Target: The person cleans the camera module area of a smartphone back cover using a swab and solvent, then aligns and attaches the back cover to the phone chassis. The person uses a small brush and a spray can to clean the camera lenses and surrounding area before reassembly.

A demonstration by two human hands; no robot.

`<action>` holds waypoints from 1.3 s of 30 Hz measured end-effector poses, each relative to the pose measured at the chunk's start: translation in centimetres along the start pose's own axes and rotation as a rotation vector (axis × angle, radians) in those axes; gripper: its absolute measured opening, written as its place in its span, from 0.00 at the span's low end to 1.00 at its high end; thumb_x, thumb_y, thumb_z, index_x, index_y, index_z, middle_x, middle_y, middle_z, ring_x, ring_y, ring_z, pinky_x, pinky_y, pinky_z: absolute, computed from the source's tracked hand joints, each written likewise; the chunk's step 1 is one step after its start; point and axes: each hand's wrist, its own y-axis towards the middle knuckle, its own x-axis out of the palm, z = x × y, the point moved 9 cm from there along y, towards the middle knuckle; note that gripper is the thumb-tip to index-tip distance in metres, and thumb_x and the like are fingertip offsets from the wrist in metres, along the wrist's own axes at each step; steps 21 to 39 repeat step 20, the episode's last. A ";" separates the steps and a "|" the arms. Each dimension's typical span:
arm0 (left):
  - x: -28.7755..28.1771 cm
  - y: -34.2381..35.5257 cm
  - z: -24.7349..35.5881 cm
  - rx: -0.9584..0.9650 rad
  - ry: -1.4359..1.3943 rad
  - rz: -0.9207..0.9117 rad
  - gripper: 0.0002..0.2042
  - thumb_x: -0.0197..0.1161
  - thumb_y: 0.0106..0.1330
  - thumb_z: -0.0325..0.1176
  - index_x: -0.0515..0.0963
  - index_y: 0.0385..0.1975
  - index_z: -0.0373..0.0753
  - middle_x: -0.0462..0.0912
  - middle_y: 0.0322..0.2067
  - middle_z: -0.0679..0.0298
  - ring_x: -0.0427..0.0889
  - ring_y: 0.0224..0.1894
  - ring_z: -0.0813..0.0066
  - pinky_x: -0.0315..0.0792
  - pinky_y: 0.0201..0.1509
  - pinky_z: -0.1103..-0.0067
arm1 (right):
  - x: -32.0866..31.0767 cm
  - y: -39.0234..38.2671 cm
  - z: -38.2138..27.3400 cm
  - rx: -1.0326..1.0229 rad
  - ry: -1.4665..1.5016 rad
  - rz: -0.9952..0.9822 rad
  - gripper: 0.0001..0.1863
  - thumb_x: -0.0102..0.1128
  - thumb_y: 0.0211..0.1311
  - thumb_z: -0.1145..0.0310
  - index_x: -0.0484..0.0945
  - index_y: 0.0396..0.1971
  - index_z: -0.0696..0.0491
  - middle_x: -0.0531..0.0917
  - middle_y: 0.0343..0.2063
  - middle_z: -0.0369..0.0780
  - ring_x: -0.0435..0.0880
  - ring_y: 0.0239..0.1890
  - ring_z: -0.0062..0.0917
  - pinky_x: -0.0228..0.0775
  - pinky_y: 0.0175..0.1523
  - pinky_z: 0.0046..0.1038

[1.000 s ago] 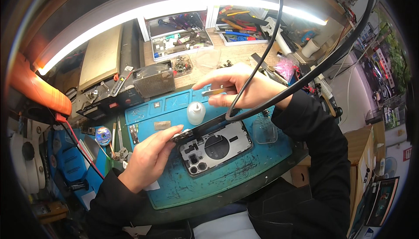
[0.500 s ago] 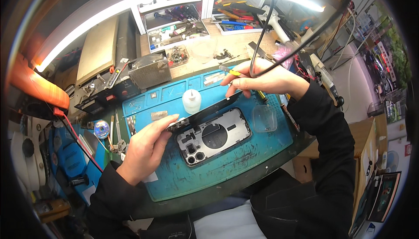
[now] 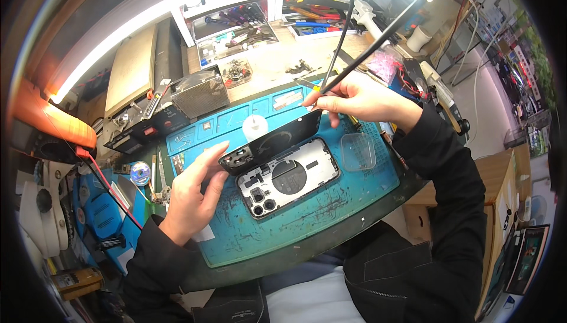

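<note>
A black phone back cover (image 3: pixel 277 137) is held tilted on its long edge above the opened phone (image 3: pixel 319 169), its camera holes toward my left side. My left hand (image 3: pixel 195 196) pinches the cover's left end between thumb and fingers. At the other end, my right hand (image 3: pixel 366 101) has its fingertips by the cover's upper corner and also grips a thin tool with a yellow handle (image 3: pixel 316 88). The phone lies flat on the blue work mat (image 3: pixel 283 228), showing silver plates and a dark round coil. Just behind the cover stands a white bottle (image 3: pixel 254 124), partly hidden.
A clear plastic box (image 3: pixel 358 152) sits right of the phone. Black cables (image 3: pixel 378 42) hang in front of my right hand. Trays of tools (image 3: pixel 236 31) line the back, beside a metal-finned block (image 3: pixel 199 91). A solder spool (image 3: pixel 140 173) lies at the left.
The cover has tipped so more of its broad face and its camera holes show. Both hands still hold their places at its ends. The view has shifted slightly.
</note>
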 end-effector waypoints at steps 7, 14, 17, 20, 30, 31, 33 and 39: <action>0.1 -0.3 -0.1 -0.017 -0.002 -0.019 0.25 0.61 0.67 0.19 0.71 0.65 0.34 0.84 0.43 0.53 0.86 0.42 0.69 0.79 0.50 0.75 | -0.6 -1.0 0.4 0.045 0.048 0.021 0.17 0.57 0.74 0.64 0.81 0.56 0.56 0.87 0.39 0.36 0.80 0.28 0.12 0.73 0.38 0.18; 0.3 0.2 0.6 -0.012 0.033 -0.023 0.25 0.61 0.67 0.19 0.71 0.65 0.35 0.85 0.40 0.55 0.86 0.42 0.69 0.79 0.50 0.76 | 0.1 3.0 -3.4 -0.217 -0.117 -0.034 0.19 0.57 0.74 0.60 0.81 0.56 0.54 0.88 0.48 0.39 0.81 0.55 0.25 0.69 0.65 0.30; 0.4 0.0 0.3 -0.033 0.010 -0.028 0.25 0.61 0.67 0.19 0.71 0.65 0.35 0.84 0.41 0.55 0.86 0.42 0.70 0.78 0.51 0.76 | 3.3 5.8 -3.9 -0.211 0.004 -0.216 0.24 0.54 0.76 0.55 0.75 0.64 0.52 0.86 0.52 0.38 0.79 0.60 0.23 0.64 0.70 0.30; 0.4 -0.1 0.2 -0.043 -0.023 -0.045 0.25 0.61 0.69 0.20 0.69 0.67 0.35 0.84 0.46 0.55 0.86 0.45 0.69 0.77 0.53 0.77 | 5.0 7.2 -4.2 -0.171 -0.108 -0.355 0.30 0.56 0.71 0.43 0.75 0.64 0.46 0.83 0.57 0.40 0.77 0.62 0.25 0.57 0.74 0.33; 0.4 -0.1 0.2 -0.043 -0.023 -0.045 0.25 0.61 0.69 0.20 0.69 0.67 0.35 0.84 0.46 0.55 0.86 0.45 0.69 0.77 0.53 0.77 | 5.0 7.2 -4.2 -0.171 -0.108 -0.355 0.30 0.56 0.71 0.43 0.75 0.64 0.46 0.83 0.57 0.40 0.77 0.62 0.25 0.57 0.74 0.33; 0.4 -0.1 0.2 -0.043 -0.023 -0.045 0.25 0.61 0.69 0.20 0.69 0.67 0.35 0.84 0.46 0.55 0.86 0.45 0.69 0.77 0.53 0.77 | 5.0 7.2 -4.2 -0.171 -0.108 -0.355 0.30 0.56 0.71 0.43 0.75 0.64 0.46 0.83 0.57 0.40 0.77 0.62 0.25 0.57 0.74 0.33; 0.4 -0.1 0.2 -0.043 -0.023 -0.045 0.25 0.61 0.69 0.20 0.69 0.67 0.35 0.84 0.46 0.55 0.86 0.45 0.69 0.77 0.53 0.77 | 5.0 7.2 -4.2 -0.171 -0.108 -0.355 0.30 0.56 0.71 0.43 0.75 0.64 0.46 0.83 0.57 0.40 0.77 0.62 0.25 0.57 0.74 0.33; 0.4 -0.1 0.2 -0.043 -0.023 -0.045 0.25 0.61 0.69 0.20 0.69 0.67 0.35 0.84 0.46 0.55 0.86 0.45 0.69 0.77 0.53 0.77 | 5.0 7.2 -4.2 -0.171 -0.108 -0.355 0.30 0.56 0.71 0.43 0.75 0.64 0.46 0.83 0.57 0.40 0.77 0.62 0.25 0.57 0.74 0.33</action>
